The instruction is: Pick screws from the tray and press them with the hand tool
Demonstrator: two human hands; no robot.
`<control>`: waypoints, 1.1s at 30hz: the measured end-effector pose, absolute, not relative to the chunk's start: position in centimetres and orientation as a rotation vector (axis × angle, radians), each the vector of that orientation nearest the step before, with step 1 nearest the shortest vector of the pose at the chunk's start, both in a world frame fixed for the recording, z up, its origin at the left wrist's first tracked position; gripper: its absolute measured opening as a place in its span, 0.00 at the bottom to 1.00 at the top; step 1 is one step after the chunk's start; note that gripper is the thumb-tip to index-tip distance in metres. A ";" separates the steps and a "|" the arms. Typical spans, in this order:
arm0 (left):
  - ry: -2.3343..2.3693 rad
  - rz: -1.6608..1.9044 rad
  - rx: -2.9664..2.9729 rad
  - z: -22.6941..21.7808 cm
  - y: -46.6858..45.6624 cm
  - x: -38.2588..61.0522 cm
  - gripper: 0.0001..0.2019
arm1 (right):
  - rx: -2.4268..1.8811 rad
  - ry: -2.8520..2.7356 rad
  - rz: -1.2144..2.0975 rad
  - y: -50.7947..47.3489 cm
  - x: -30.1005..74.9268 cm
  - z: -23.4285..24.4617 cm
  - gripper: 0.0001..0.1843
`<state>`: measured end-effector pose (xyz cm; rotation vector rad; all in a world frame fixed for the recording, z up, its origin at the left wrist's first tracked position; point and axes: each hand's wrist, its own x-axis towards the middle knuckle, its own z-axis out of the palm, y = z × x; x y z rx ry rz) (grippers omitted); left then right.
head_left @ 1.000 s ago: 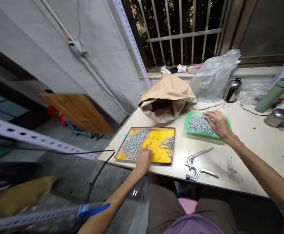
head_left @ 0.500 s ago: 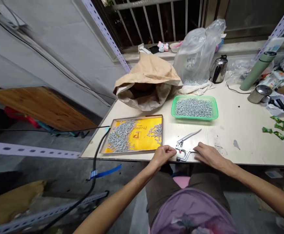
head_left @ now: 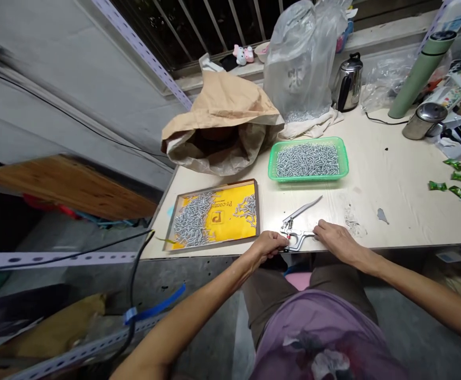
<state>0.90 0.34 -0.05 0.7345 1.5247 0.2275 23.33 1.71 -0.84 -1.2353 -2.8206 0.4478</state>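
Silver hand pliers (head_left: 299,238) with a C-shaped jaw and a small red part lie at the table's front edge. Their upper handle slants up to the right, spread from the lower one. My right hand (head_left: 338,240) is closed around the end of the lower handle. At the jaw, my left hand (head_left: 271,244) is in a pinch, fingertips by the red part; whatever is between them is too small to make out. A shallow tray (head_left: 257,211) with a yellow lining holds small metal pins to the left. Behind the pliers, a green basket (head_left: 272,164) is full of similar pins.
An open brown paper bag (head_left: 230,105) stands behind the tray. Farther back are a clear plastic bag (head_left: 297,63) and a steel kettle (head_left: 349,82). A green bottle (head_left: 422,76), a steel cup (head_left: 426,120) and green-wrapped sweets (head_left: 459,179) are at the right.
My left fingers have moved closer onto the jaw of the pliers, which has turned slightly. The right hand keeps its hold on the handle. The camera view has shifted.
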 end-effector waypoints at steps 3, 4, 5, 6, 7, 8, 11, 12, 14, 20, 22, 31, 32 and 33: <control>1.523 0.161 0.751 -0.7 0.8 0.5 0.16 | -1.267 -2.838 0.447 1.7 23.2 -0.6 0.09; 1.530 0.141 0.756 -0.9 0.9 0.3 0.16 | -1.270 -2.838 0.446 1.7 23.2 -0.5 0.09; 1.534 0.124 0.766 -1.2 1.0 0.2 0.16 | -1.268 -2.836 0.444 1.7 23.1 -0.5 0.09; 1.536 0.112 0.782 -1.4 1.1 0.0 0.16 | -1.262 -2.836 0.446 1.7 23.1 -0.5 0.09; 1.531 0.103 0.806 -1.6 1.2 -0.1 0.16 | -1.255 -2.837 0.449 1.7 23.1 -0.4 0.09; 1.515 0.092 0.833 -1.6 1.3 -0.2 0.16 | -1.251 -2.839 0.454 1.7 23.2 -0.4 0.09; 1.440 0.048 0.898 -1.3 1.8 -0.3 0.17 | -1.251 -2.858 0.469 1.8 23.1 -0.2 0.10; 1.429 0.035 0.903 -1.0 2.0 -0.3 0.17 | -1.253 -2.864 0.473 1.8 23.1 -0.1 0.10; 1.457 0.018 0.895 -0.4 2.4 -0.2 0.17 | -1.252 -2.865 0.479 1.8 23.1 0.0 0.10; 1.509 0.018 0.913 0.4 2.4 0.1 0.16 | -1.257 -2.856 0.484 1.6 23.0 0.0 0.11; 1.496 0.009 0.915 0.3 2.3 0.2 0.17 | -1.257 -2.865 0.483 1.5 23.0 0.1 0.11; 1.562 -0.079 0.928 0.4 2.8 0.6 0.16 | -1.252 -2.869 0.475 1.5 23.1 0.4 0.12; 1.553 -0.082 0.945 0.4 2.8 0.6 0.17 | -1.251 -2.863 0.471 1.4 23.1 0.2 0.12; 1.538 -0.078 0.959 0.3 2.7 0.6 0.18 | -1.252 -2.856 0.466 1.4 23.1 0.0 0.12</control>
